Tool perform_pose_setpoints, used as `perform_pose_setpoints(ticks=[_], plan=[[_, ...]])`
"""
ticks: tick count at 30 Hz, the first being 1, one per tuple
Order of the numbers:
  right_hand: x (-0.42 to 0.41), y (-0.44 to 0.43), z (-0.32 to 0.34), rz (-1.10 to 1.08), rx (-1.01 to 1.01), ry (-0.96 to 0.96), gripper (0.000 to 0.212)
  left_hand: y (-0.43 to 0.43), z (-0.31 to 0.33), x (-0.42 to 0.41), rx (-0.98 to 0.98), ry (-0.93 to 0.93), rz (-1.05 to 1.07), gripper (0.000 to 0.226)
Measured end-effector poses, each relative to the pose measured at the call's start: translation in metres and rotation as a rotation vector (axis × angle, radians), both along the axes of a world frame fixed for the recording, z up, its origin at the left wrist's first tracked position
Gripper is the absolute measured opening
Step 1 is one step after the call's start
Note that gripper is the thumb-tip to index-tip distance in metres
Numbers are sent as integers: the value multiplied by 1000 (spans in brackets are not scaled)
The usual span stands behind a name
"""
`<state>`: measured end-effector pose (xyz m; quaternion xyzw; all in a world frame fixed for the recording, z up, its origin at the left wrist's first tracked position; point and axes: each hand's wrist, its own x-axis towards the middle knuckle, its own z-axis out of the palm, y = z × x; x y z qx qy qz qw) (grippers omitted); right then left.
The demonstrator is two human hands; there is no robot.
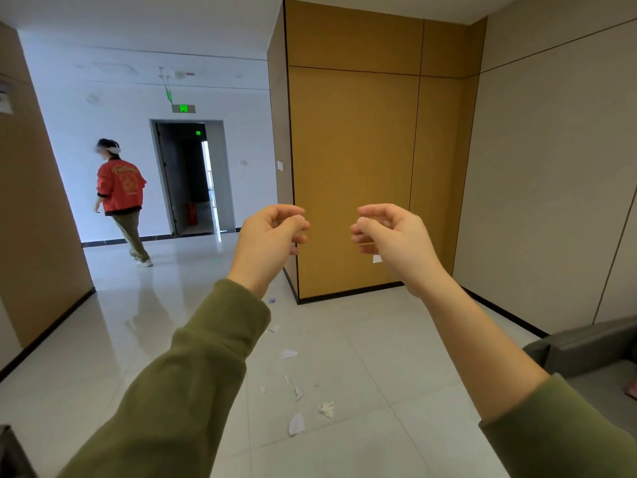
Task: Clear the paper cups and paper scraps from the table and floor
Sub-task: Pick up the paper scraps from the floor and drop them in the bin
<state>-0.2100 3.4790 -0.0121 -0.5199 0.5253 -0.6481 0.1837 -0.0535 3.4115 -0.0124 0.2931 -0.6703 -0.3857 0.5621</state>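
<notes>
Starting closest in: two green sleeves, left (179, 391) and right (558, 432), reach forward with both hands held up at about the same height and a gap between them. The left hand (269, 236) has its fingers (293, 211) curled in, thumb tucked up against them, and nothing showing in the grip. The right hand (393, 239) mirrors it, curled the same way with nothing visible in it either.

Below and between the arms, white paper scraps are strewn in a loose trail on the pale tiled floor (396, 357). The biggest scrap (295, 424) is nearest, a crumpled one (326, 408) sits just beside it, then another (289, 354) lies further out. A tiny purple bit (271, 300) lies near the wall corner.

A dark sofa (586, 346) pokes in at the right edge. Behind the hands is a wood-panel corner (351, 174). Way down the hall a person (120, 188) in a red jacket is mid-step, near a dark doorway (188, 177) with a green exit sign (183, 108) above it.
</notes>
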Motion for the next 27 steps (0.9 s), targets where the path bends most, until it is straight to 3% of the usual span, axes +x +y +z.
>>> perform_pose_setpoints(ticks=[17, 22, 27], plan=[[-8, -7, -33, -41, 119, -56, 19, -12, -28, -9, 108, -25, -31, 15], [-18, -13, -97, -83, 247, -110, 18, -19, -92, -34, 259, -88, -74, 14], [-35, -16, -207, -105, 463, -210, 18, -28, -208, -55, 495, -171, -84, 14]])
